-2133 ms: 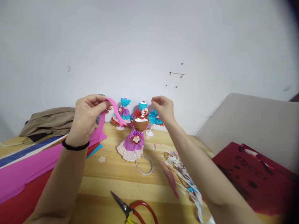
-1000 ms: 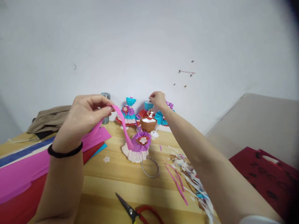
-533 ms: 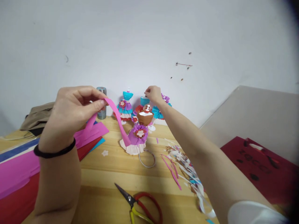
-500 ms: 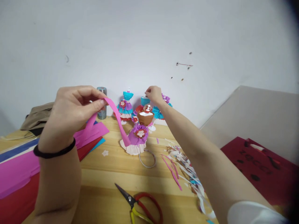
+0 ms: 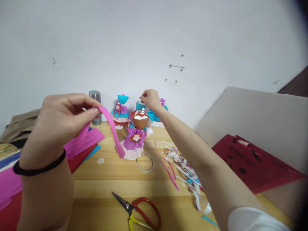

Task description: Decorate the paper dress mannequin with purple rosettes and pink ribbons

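Observation:
Pinched in my left hand (image 5: 69,118) is a long pink paper strip (image 5: 111,125), which hangs down in front of a small paper dress with a brown top (image 5: 141,122) and purple skirt. My right hand (image 5: 151,98) reaches to the back, its fingers closed at the top of a stand with a blue bodice (image 5: 141,105). Beside it stand a blue and purple dress (image 5: 121,110) on the left and another blue dress (image 5: 154,115) on the right, partly behind my wrist.
Scissors (image 5: 130,208) lie open at the front of the wooden table. Paper scraps (image 5: 184,166) are under my right arm. Coloured sheets (image 5: 84,144) and a can (image 5: 96,109) are at left, a silver ring (image 5: 145,162) mid-table, a red bag (image 5: 255,163) at right.
The view has turned right, so everything on the table appears further left. Both hands keep nearly the same pose; the pink strip still hangs from my left hand.

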`<state>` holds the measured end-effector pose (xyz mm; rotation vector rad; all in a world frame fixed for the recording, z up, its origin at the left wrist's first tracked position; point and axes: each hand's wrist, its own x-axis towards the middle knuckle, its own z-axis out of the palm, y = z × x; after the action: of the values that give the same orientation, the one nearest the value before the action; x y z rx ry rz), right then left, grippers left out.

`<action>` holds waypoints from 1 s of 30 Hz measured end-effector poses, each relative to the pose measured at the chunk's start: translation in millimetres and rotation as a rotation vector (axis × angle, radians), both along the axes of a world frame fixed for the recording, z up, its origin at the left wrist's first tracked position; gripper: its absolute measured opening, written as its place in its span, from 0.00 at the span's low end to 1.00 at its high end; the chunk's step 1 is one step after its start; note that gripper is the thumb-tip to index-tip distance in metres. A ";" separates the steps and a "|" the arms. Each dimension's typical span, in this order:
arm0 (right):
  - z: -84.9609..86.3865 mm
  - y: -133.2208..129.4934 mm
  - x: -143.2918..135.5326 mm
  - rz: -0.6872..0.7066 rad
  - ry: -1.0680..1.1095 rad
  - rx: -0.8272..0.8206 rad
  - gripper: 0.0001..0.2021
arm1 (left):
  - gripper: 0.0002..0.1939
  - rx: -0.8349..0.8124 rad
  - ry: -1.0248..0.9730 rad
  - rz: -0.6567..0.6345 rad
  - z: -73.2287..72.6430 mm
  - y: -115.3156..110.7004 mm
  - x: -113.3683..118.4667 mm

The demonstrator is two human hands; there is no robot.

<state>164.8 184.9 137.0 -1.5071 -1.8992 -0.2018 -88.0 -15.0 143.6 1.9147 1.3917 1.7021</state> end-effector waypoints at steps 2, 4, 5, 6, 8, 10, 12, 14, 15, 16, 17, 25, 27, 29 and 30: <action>3.7 -2.7 4.3 0.012 -0.005 -0.005 0.06 | 0.07 0.010 0.017 0.019 -0.5 -0.5 -0.1; 6.0 -5.0 10.5 0.016 -0.005 -0.012 0.06 | 0.06 0.022 0.034 0.024 -1.2 -0.3 0.1; 6.2 -6.1 13.9 0.017 -0.003 -0.018 0.06 | 0.06 0.025 0.035 0.021 -1.6 -0.1 0.7; 5.6 -7.1 17.4 0.016 -0.001 -0.025 0.06 | 0.06 0.030 0.035 0.018 -1.8 0.1 1.6; 2.6 -8.5 24.0 0.015 0.009 -0.031 0.06 | 0.05 0.037 0.027 0.005 -2.2 0.2 4.2; -1.6 -9.5 29.5 0.021 0.035 -0.020 0.06 | 0.03 0.039 0.002 -0.019 -2.2 0.0 6.7; -5.4 -10.5 33.5 0.036 0.060 -0.010 0.05 | 0.03 0.015 -0.010 -0.036 -2.2 -0.3 7.7; -7.5 -12.1 36.1 0.060 0.073 -0.009 0.05 | 0.03 -0.011 -0.009 -0.039 -2.2 -0.3 6.8; -7.6 -13.2 37.0 0.073 0.076 -0.009 0.05 | 0.03 -0.019 -0.005 -0.037 -2.3 -0.1 5.9; -7.3 -14.7 37.6 0.081 0.079 -0.003 0.05 | 0.03 -0.019 -0.006 -0.029 -2.3 0.1 4.8; -6.5 -16.4 38.1 0.083 0.082 0.008 0.05 | 0.03 -0.015 -0.008 -0.023 -2.3 0.5 3.9; 0.6 -34.1 48.2 -0.032 0.036 0.070 0.04 | 0.03 0.046 0.049 -0.011 -1.7 0.7 3.8; -0.7 -38.0 53.8 -0.033 0.004 0.069 0.04 | 0.05 0.052 0.077 -0.002 -3.1 0.2 3.8; -2.6 -42.4 59.4 -0.027 -0.013 0.068 0.04 | 0.07 0.045 0.109 0.011 -5.3 0.1 3.1; -3.3 -45.0 61.8 -0.030 -0.015 0.073 0.04 | 0.07 0.038 0.119 0.011 -6.5 0.3 2.7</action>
<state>226.7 140.0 133.6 -1.4898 -1.8619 -0.2937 -85.4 -14.7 137.1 2.0630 1.4228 1.6558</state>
